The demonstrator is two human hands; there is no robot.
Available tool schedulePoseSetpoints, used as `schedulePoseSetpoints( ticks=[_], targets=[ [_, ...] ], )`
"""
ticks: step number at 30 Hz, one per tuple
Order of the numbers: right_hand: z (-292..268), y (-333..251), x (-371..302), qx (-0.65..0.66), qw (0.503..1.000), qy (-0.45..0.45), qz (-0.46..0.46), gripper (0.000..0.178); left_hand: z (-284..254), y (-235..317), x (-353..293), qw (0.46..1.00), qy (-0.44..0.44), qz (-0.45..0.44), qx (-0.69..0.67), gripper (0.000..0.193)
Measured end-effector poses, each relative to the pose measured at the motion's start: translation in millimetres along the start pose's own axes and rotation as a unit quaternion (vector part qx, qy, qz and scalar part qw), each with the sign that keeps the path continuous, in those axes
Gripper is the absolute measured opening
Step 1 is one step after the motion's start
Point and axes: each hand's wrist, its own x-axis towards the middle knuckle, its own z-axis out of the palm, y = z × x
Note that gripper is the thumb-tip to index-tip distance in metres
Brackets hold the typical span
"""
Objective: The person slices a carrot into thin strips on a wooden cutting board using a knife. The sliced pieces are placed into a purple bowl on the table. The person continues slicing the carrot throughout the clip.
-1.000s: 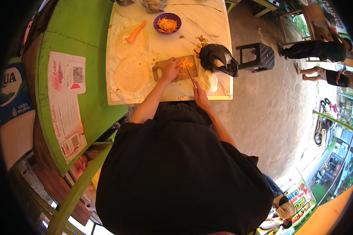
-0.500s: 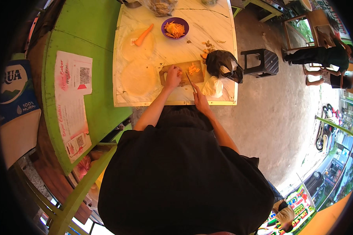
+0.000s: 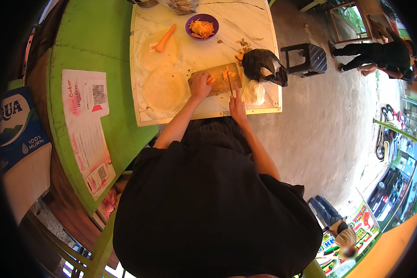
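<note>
A wooden cutting board lies near the front edge of the table. On its left part, my left hand is closed over a piece of orange carrot, whose end shows past the fingers. My right hand grips a knife by its handle at the board's front edge. The blade points away from me, its tip close to a small heap of cut carrot sticks. Farther left lies a whole peeled carrot. At the back, a purple bowl holds carrot strips.
Right of the board sit a black plastic bag and a whitish bag. Peelings are scattered behind them. Pale round sheets lie on the left. A black stool stands beyond the table; other people are at the right.
My right hand has moved the knife to the right, toward the cut sticks, and its blade is more upright in view. My left hand stays at the carrot piece. The view has turned slightly.
</note>
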Motion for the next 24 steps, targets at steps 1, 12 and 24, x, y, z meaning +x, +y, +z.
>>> schedulePoseSetpoints(
  ticks=[1, 12, 24],
  targets=[
    [3.4, 4.1, 1.2, -0.007, 1.000, 0.020, -0.004, 0.045, 4.2, -1.8, 0.1, 1.000, 0.004, -0.009, -0.003, 0.025],
    [20.4, 28.8, 17.3, -0.039, 0.998, 0.026, 0.031, 0.048, 15.2, -19.7, -4.4, 0.997, 0.039, 0.047, -0.045, 0.026],
    [-12.1, 39.0, 21.5, -0.022, 0.996, -0.083, -0.004, 0.052, 6.0, -6.2, -14.2, 0.999, 0.018, -0.004, -0.036, 0.030]
  ],
)
